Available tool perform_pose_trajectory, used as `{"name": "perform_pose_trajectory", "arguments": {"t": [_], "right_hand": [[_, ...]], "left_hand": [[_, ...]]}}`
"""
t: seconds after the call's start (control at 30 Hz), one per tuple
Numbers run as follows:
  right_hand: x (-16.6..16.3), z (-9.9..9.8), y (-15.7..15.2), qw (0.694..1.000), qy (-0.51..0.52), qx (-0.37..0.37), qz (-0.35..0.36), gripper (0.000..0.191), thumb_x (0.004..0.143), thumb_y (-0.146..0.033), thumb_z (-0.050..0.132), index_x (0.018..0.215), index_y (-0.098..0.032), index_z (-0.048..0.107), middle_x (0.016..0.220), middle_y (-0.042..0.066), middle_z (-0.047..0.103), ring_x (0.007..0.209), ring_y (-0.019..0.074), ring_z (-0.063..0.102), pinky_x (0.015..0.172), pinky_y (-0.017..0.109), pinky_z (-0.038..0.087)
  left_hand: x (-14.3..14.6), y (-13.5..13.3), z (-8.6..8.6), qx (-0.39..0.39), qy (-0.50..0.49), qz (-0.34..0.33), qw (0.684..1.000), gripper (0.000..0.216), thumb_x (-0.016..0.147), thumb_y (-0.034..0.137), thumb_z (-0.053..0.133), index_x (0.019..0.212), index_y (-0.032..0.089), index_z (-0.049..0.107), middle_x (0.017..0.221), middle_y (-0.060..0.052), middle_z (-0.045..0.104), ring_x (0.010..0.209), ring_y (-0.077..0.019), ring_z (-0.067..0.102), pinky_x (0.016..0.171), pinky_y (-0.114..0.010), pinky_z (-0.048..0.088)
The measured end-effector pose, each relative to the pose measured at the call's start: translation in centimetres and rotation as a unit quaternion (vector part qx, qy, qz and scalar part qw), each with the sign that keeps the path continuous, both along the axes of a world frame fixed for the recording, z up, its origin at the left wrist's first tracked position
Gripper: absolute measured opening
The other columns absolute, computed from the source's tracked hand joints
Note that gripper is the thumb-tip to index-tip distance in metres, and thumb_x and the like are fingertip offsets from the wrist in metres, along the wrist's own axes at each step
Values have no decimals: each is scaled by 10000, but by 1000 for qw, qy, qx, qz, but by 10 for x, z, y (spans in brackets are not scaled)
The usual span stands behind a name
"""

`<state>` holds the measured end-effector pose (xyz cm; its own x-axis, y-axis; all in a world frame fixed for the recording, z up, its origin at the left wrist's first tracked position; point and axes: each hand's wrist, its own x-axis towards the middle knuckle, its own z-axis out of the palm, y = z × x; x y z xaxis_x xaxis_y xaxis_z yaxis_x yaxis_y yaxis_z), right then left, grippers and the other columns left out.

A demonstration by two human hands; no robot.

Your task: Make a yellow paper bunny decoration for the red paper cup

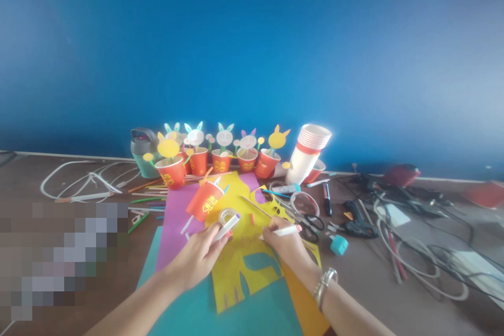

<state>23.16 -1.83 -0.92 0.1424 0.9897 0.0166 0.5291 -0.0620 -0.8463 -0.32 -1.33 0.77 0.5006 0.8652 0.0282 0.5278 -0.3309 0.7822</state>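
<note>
My left hand [200,252] is closed round a white marker with a purple end [227,228], held above the yellow paper. Closed in a writing grip, my right hand [285,244] has a white marker with a pinkish end [286,230], its other end low over the sheet. The yellow paper [232,257] has cut-out holes and lies over purple and teal sheets. Just beyond my left hand is a roll of tape [228,215], near a tipped red paper cup [205,200]. Scissors [313,227] lie beside my right hand.
Red cups with paper animal heads [169,173] stand along the blue wall, near a leaning stack of white cups [305,155]. A glue gun [356,220], a teal block [338,245] and tangled cables [417,268] lie right. Coloured sticks [149,194] and a grey-green container [144,152] are left.
</note>
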Motion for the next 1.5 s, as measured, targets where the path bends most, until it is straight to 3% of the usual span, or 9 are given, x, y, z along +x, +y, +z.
{"name": "perform_pose_trajectory", "arguments": {"t": [0.43,1.2,1.5], "right_hand": [[0,-3,1,1000,7,11,-11,194,631,-229,501,546,-233,326,469,-85,348,459,93,327,422,212,260],[1,-5,2,1000,17,-4,-1,204,663,-284,528,552,-225,367,492,-75,385,487,100,348,443,220,276],[1,0,1,999,42,-3,-30,168,662,-251,477,553,-233,350,471,-78,366,473,104,371,449,222,289]], "left_hand": [[0,1,-2,-5,-10,-3,1000,271,972,425,332,1011,225,510,858,-28,684,745,-183,639,630,-261,430],[-1,-1,-2,-4,3,-2,1000,292,971,447,316,984,225,505,822,-23,665,670,-172,606,587,-261,412],[-1,0,-3,5,1,-5,1000,286,972,435,322,992,218,507,800,-17,651,660,-170,591,584,-261,399]]}}
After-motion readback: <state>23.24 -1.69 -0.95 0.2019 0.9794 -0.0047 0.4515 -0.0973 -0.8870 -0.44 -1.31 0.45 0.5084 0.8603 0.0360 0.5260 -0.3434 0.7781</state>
